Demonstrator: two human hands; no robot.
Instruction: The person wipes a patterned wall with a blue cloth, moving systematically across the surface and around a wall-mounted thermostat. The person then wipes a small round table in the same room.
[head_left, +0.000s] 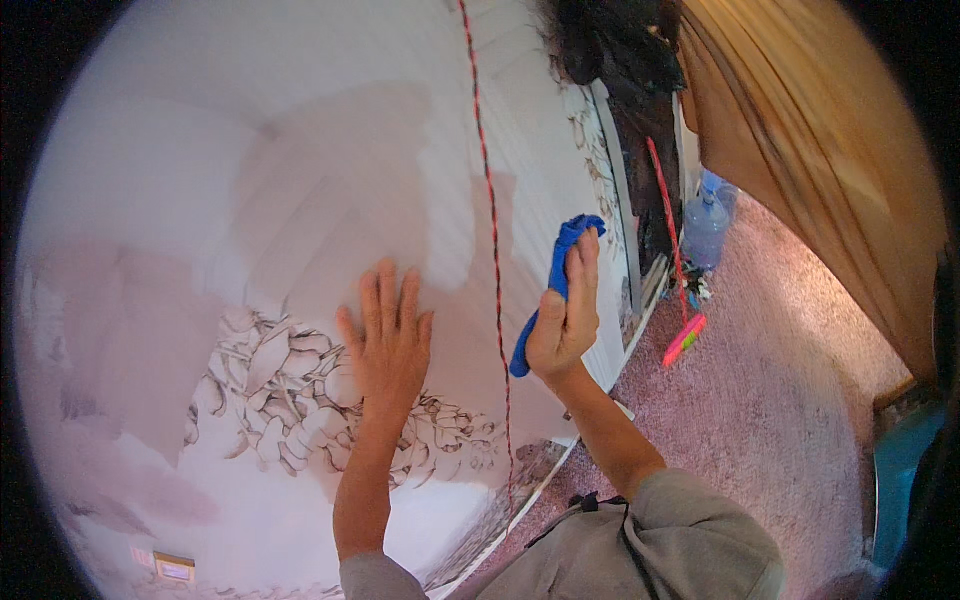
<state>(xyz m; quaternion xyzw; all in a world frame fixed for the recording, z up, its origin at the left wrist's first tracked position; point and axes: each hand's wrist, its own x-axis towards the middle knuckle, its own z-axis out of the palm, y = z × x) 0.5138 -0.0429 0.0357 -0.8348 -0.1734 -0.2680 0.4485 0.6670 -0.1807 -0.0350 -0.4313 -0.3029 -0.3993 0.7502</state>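
My left hand rests palm down against a white wall, its fingers spread and nothing in it. Dark-outlined printed flowers and leaves cover the wall around that wrist. In my right hand is a folded blue cloth, pressed between the fingers and palm on the side facing the wall. Whether the cloth touches the wall cannot be made out. A twisted red-and-black cord runs down the wall between both hands, just left of the cloth.
A pinkish carpet meets the wall at a pale baseboard. To the right are a clear blue water jug, a pink brush head below a red stick, dark hanging fabric and a brown curtain.
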